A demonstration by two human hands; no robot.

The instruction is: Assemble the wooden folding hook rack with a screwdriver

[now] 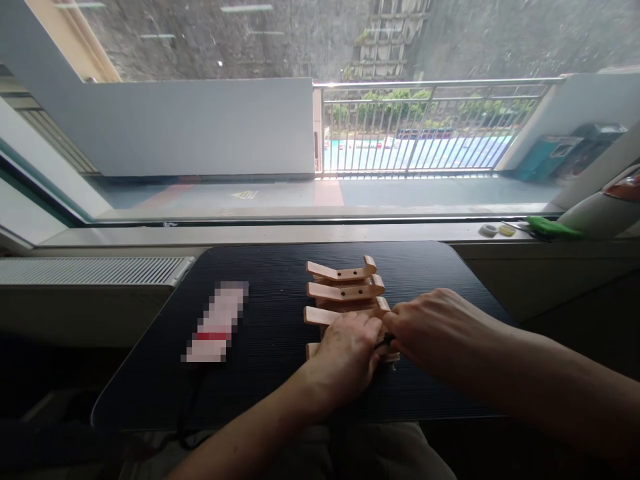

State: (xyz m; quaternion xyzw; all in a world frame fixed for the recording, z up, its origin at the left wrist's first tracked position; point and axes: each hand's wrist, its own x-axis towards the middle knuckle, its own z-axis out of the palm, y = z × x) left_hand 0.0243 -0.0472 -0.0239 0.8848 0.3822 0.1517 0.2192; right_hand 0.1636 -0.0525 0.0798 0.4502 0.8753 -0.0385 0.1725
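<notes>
Dark desk (273, 393); wooden hook rack (327, 291) lies on it, right of centre. Right hand (435, 327) curled at rack's right end, cannot tell what it pinches. Left hand (347, 343) curled over near hooks (311, 350), gripping rack. Pixelated pink strip (220, 317) well left. Small black piece (385, 342) between hands.

Hook rack (327, 291) on table (270, 387), right of pixelated item (217, 320); windowsill (350, 234) behind table, radiator (90, 272) left.

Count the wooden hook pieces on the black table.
4: first hook farthest away, second hook just nearer, third hook partly covered by the left hand, fourth hook mostly under it. More may be hidden.
</notes>
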